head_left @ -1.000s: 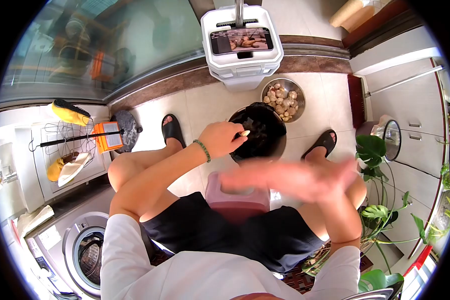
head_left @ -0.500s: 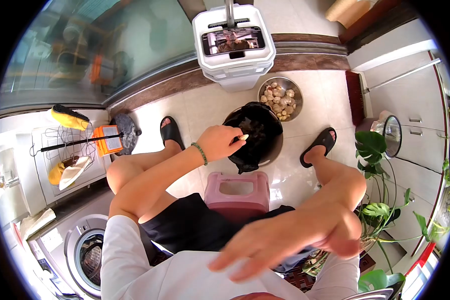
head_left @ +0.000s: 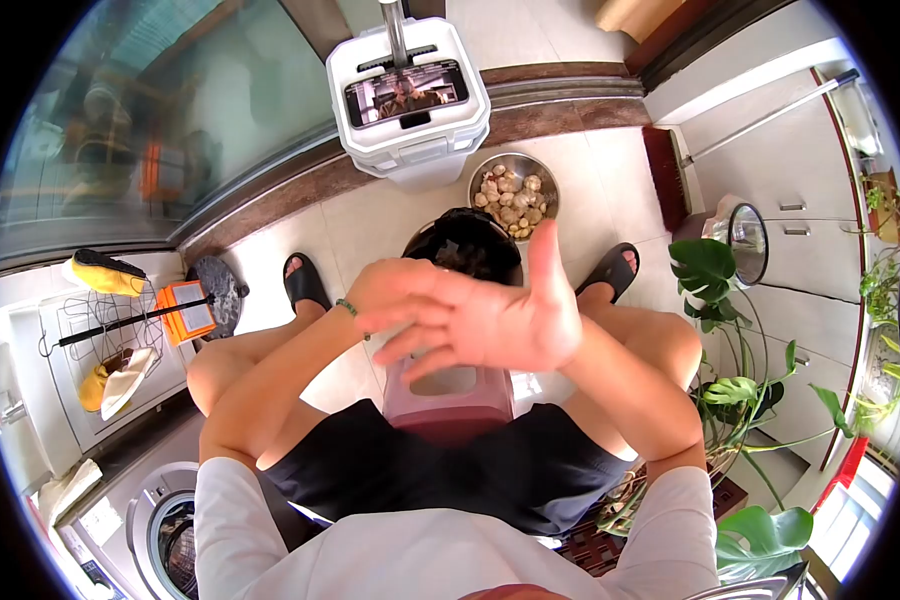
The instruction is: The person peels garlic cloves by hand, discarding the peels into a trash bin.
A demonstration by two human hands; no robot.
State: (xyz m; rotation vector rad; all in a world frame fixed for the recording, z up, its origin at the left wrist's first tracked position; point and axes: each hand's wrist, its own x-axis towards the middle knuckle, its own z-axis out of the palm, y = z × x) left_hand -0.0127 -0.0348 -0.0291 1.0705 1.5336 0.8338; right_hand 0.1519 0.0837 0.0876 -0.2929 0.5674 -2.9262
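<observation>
Right hand [head_left: 495, 322] has risen from low in front of the right thigh, where it was half a second ago, and now crosses in front of the left hand [head_left: 385, 284]. My head view has also shifted: the metal bowl [head_left: 557, 202] and the white container [head_left: 365, 150] now appear farther left in it.

I record the right hand as wide open, palm showing, fingers spread toward the left and thumb raised; I find nothing in it. The left hand, with a green bracelet [head_left: 347, 307] at its wrist, held a pale clove between its fingertips in the earlier frame. Those fingertips are now covered by the right hand, so I cannot tell whether its grip is closed or what it holds. Whether the two hands touch, I cannot tell either.

The garlic bulbs [head_left: 510, 198] lie in the metal bowl on the tiled floor, beyond the hands. Just beside the bowl, on its near left side, is a round bin with a black liner [head_left: 467, 240], its near part hidden by the hands. A pink stool [head_left: 402, 402] sits between the knees, partly under the hands.

Beyond the bin, I note a phone [head_left: 407, 96] lying on the white container, its screen lit. Each foot wears a black sandal [head_left: 307, 284], one to either side of the bin.
</observation>
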